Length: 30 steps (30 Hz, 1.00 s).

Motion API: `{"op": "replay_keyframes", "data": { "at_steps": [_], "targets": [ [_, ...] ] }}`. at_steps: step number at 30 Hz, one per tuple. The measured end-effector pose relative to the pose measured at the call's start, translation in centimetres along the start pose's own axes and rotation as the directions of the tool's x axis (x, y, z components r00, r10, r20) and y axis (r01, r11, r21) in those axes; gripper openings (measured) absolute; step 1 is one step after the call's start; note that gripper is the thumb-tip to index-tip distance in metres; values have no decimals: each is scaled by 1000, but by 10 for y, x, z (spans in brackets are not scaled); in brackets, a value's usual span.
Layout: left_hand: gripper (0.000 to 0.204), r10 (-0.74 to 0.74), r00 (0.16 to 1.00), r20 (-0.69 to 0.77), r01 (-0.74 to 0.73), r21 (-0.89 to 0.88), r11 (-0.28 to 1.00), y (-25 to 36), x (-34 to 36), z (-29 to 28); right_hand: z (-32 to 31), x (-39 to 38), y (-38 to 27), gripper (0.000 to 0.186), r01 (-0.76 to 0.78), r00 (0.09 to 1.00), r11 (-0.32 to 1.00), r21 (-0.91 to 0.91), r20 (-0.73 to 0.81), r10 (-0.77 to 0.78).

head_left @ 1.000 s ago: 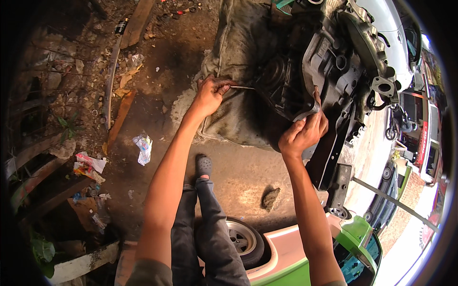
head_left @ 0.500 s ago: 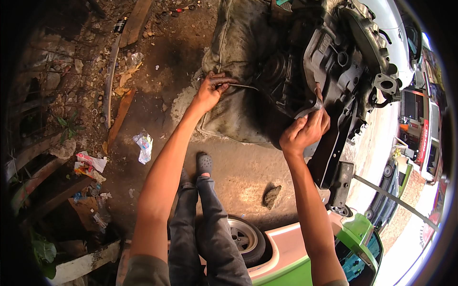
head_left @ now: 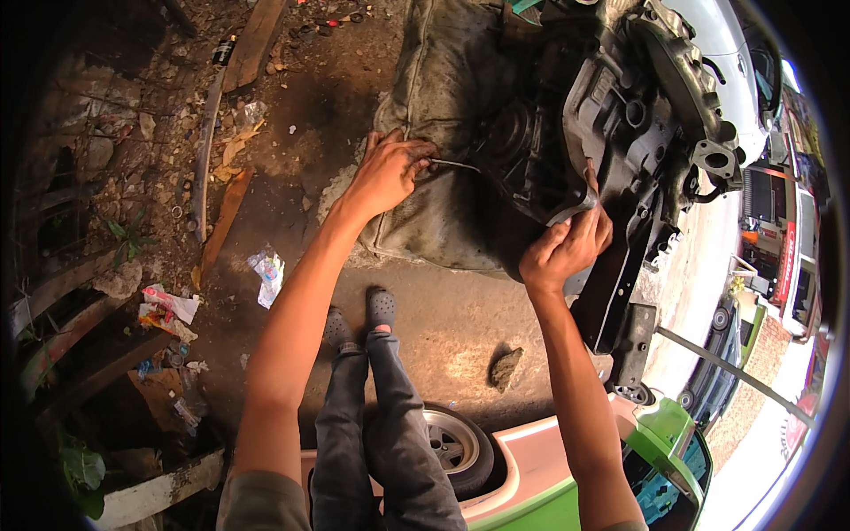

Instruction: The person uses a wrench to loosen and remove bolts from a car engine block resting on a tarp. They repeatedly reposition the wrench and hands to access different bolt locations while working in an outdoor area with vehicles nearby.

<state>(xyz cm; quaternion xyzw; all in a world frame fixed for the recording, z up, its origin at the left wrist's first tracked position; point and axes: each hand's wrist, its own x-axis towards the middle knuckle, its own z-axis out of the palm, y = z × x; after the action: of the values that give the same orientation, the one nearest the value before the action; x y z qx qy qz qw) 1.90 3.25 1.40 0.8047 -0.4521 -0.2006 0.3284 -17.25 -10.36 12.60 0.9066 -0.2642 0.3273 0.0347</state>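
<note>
A large greasy engine (head_left: 633,115) lies at the upper right, partly on a dirty, padded grey-green cover (head_left: 443,226). My left hand (head_left: 388,173), back upward, is closed round one end of a thin metal rod (head_left: 456,165). From my fingers the rod runs right to the dark side of the engine, where its far tip is hard to make out. My right hand (head_left: 567,250) is closed on the curved lower edge of a grey metal housing (head_left: 580,102) on the engine, thumb on the near side.
Wooden planks (head_left: 255,44), rubble and litter lie along the left. A stone (head_left: 506,368) sits on the dirt floor right of my feet. Close by at the bottom stands a green and pink vehicle body (head_left: 540,442) with a wheel (head_left: 456,450). Parked cars show at far right.
My left hand has turned over on the rod, so its back now faces up, and the forearm has shifted slightly left. My right hand stays on the housing edge.
</note>
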Motion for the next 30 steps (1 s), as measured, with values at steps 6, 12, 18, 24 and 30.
{"op": "replay_keyframes", "data": {
  "at_steps": [6, 12, 18, 24, 30],
  "targets": [
    [51, 178, 981, 80, -195, 378, 905, 21, -3, -7, 1, 0, 0, 54, 3, 1000, 1000, 6, -14, -3],
    [63, 166, 981, 101, -190, 314, 930, 16, -6, 9, 0, 1, -2, 55, 3, 1000, 1000, 9, -14, -2],
    [71, 63, 998, -4, -60, 239, 969, 26, -4, 26, -1, 1, -1, 55, -3, 1000, 1000, 16, -2, 4],
    [60, -15, 1000, -22, 20, 215, 976, 52, -10, 2, 2, -1, 3, 52, 12, 1000, 999, 31, -20, -12],
    [21, 44, 999, -9, -41, 251, 967, 108, -23, -20, 3, 0, 3, 51, 40, 999, 998, 38, -32, -38]
  ]
}}
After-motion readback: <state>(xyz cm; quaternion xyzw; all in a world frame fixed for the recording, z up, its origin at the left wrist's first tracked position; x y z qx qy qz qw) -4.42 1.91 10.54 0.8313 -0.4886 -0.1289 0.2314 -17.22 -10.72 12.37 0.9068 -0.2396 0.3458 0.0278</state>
